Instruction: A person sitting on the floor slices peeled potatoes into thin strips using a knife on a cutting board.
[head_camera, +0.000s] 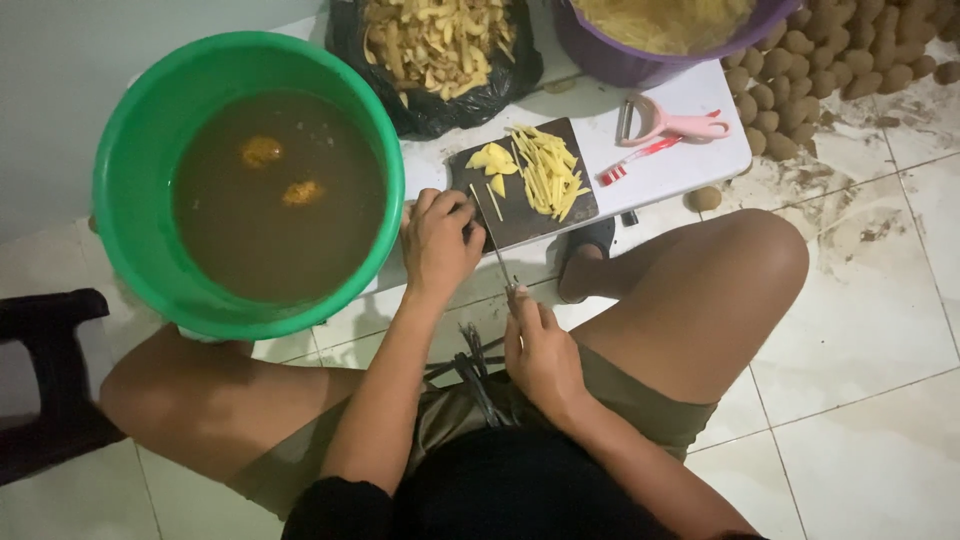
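Left hand (438, 240) sits at the near-left corner of a dark cutting board (530, 215), fingers curled down, grip clenched on something small, probably a potato piece, though the hand hides it. Right hand (540, 350) has its grip wrapped around the handle of a knife (497, 245); the thin blade runs up from the hand onto the board, just beside the left fingers. On the board: a pile of potato sticks (550, 175) on the right half, a few thicker yellow chunks (493, 160) near its far-left corner. Board lies on a low white surface (660, 165). A pink peeler (665, 124) lies right of the board. Green bucket (135, 150) of brown water with two potatoes floating stands to the left. Black bag of peelings (435, 55) behind the board. Whole potatoes (830, 60) heaped on the tiled floor at far right.
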